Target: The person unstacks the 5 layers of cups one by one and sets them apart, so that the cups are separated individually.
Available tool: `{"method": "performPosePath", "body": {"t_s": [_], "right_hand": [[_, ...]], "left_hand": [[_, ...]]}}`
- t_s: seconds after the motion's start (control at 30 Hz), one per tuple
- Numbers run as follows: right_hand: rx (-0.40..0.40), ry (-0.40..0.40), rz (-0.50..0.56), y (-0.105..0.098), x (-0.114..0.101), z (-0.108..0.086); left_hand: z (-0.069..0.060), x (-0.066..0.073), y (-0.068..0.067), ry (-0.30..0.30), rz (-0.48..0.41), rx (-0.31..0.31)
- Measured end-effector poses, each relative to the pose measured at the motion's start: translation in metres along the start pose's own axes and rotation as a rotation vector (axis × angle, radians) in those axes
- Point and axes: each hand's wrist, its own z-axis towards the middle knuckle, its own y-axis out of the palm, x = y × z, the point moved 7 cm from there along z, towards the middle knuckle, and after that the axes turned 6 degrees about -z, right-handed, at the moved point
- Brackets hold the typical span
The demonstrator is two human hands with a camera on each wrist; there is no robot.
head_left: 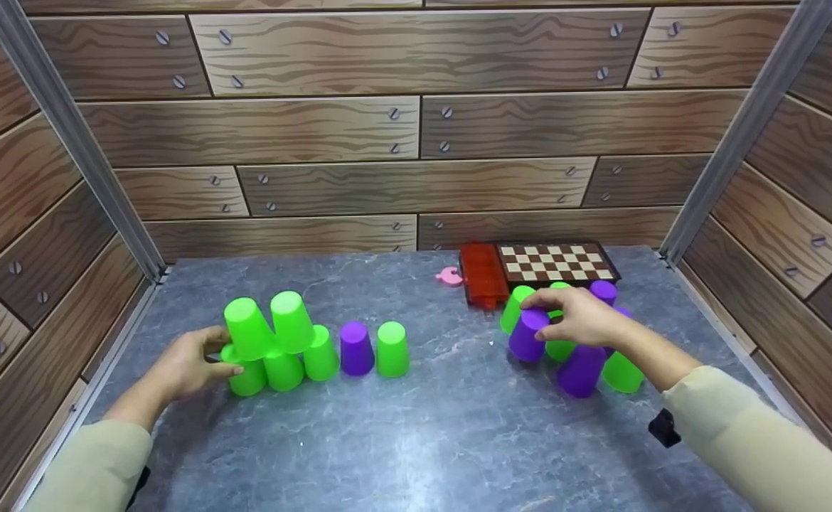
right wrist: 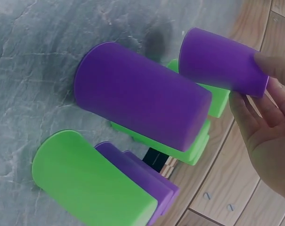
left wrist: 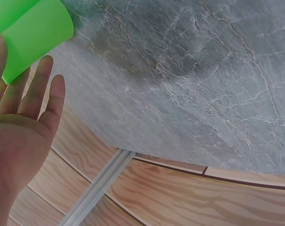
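On the left, upside-down cups stand in a row: several green cups, among them a green cup (head_left: 284, 370), and one purple cup (head_left: 356, 348). Two more green cups, one here (head_left: 248, 331), sit on top of the row. My left hand (head_left: 188, 361) holds the leftmost bottom green cup (head_left: 247, 379) between thumb and fingers. At the right, my right hand (head_left: 579, 316) pinches a purple cup (head_left: 528, 338) near its closed end. The right wrist view shows that purple cup (right wrist: 222, 61) held off the table, beside a standing purple cup (right wrist: 137, 94) and a green cup (right wrist: 90, 176).
Behind the right cups lie a checkered game board (head_left: 557, 263), a red translucent box (head_left: 485, 274) and a small pink piece (head_left: 449, 276). Other green and purple cups, including a green cup (head_left: 624, 372), stand under and around my right forearm. Wood-patterned walls enclose the grey marbled table (head_left: 416, 441).
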Motion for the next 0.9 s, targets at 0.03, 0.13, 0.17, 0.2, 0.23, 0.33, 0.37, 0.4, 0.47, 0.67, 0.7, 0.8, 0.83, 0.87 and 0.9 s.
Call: {"method": "performPosePath", "body": {"t_s": [0.03,0.13,0.17,0.2,0.23,0.33,0.37,0.4,0.47,0.67,0.7,0.8,0.83,0.87,0.9], "right_hand": [[0.001,0.004,-0.002,0.001,0.001,0.000],[-0.008,0.020,0.007,0.004,0.005,0.002],[-0.013,0.026,0.011,0.005,0.006,0.002],[-0.017,0.034,0.013,0.006,0.007,0.002],[-0.021,0.041,0.010,0.007,0.008,0.002],[-0.031,0.047,-0.005,0.010,0.010,0.003],[-0.034,0.047,-0.005,0.011,0.011,0.003],[-0.035,0.048,-0.005,0.012,0.011,0.003],[-0.037,0.043,-0.003,0.014,0.011,0.004],[-0.033,0.024,0.000,0.016,0.011,0.005],[-0.032,0.022,0.000,0.016,0.011,0.005],[-0.032,0.012,-0.010,0.018,0.011,0.005],[-0.033,0.014,-0.014,0.018,0.011,0.005],[-0.035,0.015,-0.018,0.019,0.012,0.005],[-0.037,0.018,-0.023,0.020,0.012,0.005]], "left_hand": [[0.000,0.001,0.000,0.001,0.001,0.000],[0.001,0.001,-0.001,0.005,0.000,0.003],[0.002,0.002,-0.002,0.009,-0.001,0.005],[0.002,0.002,-0.002,0.013,-0.002,0.006],[0.002,0.002,-0.002,0.015,0.000,0.005],[0.001,0.001,0.000,0.000,-0.009,0.009],[0.001,0.001,0.000,-0.002,-0.008,0.009],[0.001,0.000,0.000,-0.004,-0.006,0.007],[0.000,0.000,0.000,-0.007,-0.005,0.009],[0.000,0.002,0.000,-0.002,-0.011,0.009],[0.001,0.002,0.000,-0.003,-0.007,0.006],[0.000,0.002,-0.001,-0.005,0.003,0.000],[0.000,0.002,-0.001,-0.007,0.007,-0.002],[0.000,0.001,0.000,-0.012,0.010,-0.004],[0.001,0.000,0.000,-0.018,0.008,-0.002]]}}
